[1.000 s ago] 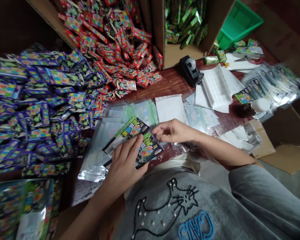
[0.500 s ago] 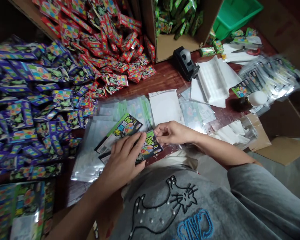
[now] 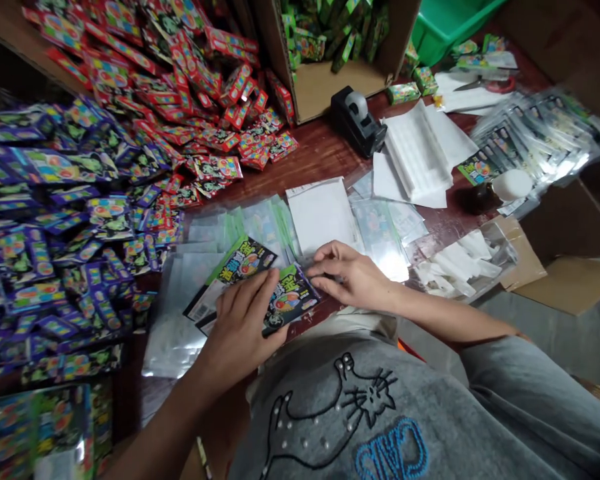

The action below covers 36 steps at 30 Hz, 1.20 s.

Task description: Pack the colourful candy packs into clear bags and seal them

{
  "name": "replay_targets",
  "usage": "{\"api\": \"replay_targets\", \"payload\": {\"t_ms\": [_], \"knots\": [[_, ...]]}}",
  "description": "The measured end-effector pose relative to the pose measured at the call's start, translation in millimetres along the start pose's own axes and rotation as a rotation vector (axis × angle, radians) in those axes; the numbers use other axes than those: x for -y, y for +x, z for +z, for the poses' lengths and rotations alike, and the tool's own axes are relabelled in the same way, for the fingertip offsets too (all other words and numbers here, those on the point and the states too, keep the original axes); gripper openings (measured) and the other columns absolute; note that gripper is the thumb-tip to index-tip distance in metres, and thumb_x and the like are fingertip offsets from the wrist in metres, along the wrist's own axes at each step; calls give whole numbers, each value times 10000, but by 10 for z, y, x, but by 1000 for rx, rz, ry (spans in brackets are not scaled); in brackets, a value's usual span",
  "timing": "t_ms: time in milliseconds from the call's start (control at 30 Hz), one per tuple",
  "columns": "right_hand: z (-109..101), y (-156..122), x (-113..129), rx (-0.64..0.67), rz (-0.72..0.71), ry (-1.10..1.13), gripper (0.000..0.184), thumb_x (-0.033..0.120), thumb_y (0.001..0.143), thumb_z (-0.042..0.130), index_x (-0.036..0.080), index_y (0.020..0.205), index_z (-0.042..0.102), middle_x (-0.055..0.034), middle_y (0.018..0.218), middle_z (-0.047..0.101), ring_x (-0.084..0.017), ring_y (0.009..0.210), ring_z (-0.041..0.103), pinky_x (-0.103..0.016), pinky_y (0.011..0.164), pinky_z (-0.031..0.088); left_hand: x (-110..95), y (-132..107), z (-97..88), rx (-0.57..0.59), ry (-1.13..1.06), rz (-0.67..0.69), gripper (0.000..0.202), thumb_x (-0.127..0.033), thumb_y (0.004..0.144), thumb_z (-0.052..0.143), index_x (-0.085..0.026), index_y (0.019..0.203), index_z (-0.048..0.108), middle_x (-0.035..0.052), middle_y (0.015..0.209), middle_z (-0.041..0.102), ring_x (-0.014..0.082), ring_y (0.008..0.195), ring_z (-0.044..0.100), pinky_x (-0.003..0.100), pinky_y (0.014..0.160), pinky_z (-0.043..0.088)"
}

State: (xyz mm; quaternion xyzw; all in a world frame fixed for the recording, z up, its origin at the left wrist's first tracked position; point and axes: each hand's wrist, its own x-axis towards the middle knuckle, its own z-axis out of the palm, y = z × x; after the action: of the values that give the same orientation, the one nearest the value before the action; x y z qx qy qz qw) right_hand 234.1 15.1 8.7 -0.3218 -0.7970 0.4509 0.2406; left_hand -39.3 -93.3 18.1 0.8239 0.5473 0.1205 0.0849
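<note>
two cards [image 3: 291,295] could slide if the flat left hand [image 3: 247,310] lifts; the right hand [image 3: 350,275] has bent fingers [image 3: 329,267], grip unclear.

Illumination is dim and uneven; the upper left corner drops to near-black and the upper right is dark. Glare marks the clear packs [image 3: 550,150] at right and the lower edge of the plastic bags [image 3: 173,327] left of centre. Purple boxes [image 3: 25,253] near the left margin appear soft, bundled packs [image 3: 63,427] at lower left blurred. Wide-angle stretching distorts the edges. Central sharpness: acceptable.
</note>
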Motion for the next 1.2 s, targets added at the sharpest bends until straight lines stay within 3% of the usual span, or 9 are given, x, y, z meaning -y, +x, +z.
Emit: {"api": "replay_targets", "payload": {"t_ms": [133,300,467,533,700,800,900,1100,1200], "knots": [[62,16,-56,36,126,33,201,327,1038,742,224,1173,850,-134,1419,693,-271,1413,638,-463,1176,557,-45,20,28,-24,41,42,1006,-278,972,696,-243,1785,104,209,1529,618,419,1356,622,556,1164,490],[92,86,-114,241,161,260,137,239,1028,744,216,1118,846,-93,1264,826,-272,1619,493,-492,1305,446,-59,13,64,-30,77,85,1011,-263,971,715,-202,1786,119,246,1515,617,445,1341,623,584,1157,490],[-4,65,-155,75,231,289,53,193,943,768,186,952,820,-136,1429,760,-276,1552,578,-463,1254,481,9,-51,101,-6,40,30,987,-316,987,696,-231,1784,119,231,1526,606,432,1353,623,568,1145,506],[-156,35,-233,-31,288,227,52,193,927,754,183,898,797,-146,1484,723,-282,1468,649,-472,1237,489,64,-116,107,-7,44,-29,995,-335,978,702,-245,1782,124,225,1520,606,431,1353,628,577,1150,504],[-420,-37,-339,-47,325,-249,93,242,890,840,183,962,840,-191,1390,711,-376,1372,653,-544,1150,540,97,-183,91,7,44,-65,1000,-339,976,708,-249,1780,121,226,1556,587,433,1367,624,578,1152,499],[-300,-64,-193,-147,134,-302,257,375,1009,762,197,1176,844,-184,1392,679,-338,1252,665,-555,1120,546,25,-98,80,-18,59,-49,989,-328,987,691,-243,1784,111,230,1567,587,439,1365,623,570,1138,490],[-50,-66,-55,-53,-15,-134,209,353,1062,702,241,1147,856,-134,1381,700,-293,1325,648,-517,1167,524,-66,-8,72,-36,72,-23,993,-326,1000,686,-232,1788,90,237,1567,590,441,1376,612,570,1154,461],[349,-137,-109,5,130,11,164,266,1025,747,252,1133,870,-152,1617,620,-315,1601,495,-567,1270,441,-224,-4,56,-72,117,110,1034,-238,975,718,-152,1796,95,272,1477,643,450,1273,635,565,1091,464],[457,-249,-132,62,163,97,68,214,959,818,239,988,874,-152,1651,604,-307,1618,490,-549,1287,429,-285,-25,53,-81,141,180,1061,-186,948,736,-136,1797,101,266,1430,678,439,1239,645,554,1067,462]]}}
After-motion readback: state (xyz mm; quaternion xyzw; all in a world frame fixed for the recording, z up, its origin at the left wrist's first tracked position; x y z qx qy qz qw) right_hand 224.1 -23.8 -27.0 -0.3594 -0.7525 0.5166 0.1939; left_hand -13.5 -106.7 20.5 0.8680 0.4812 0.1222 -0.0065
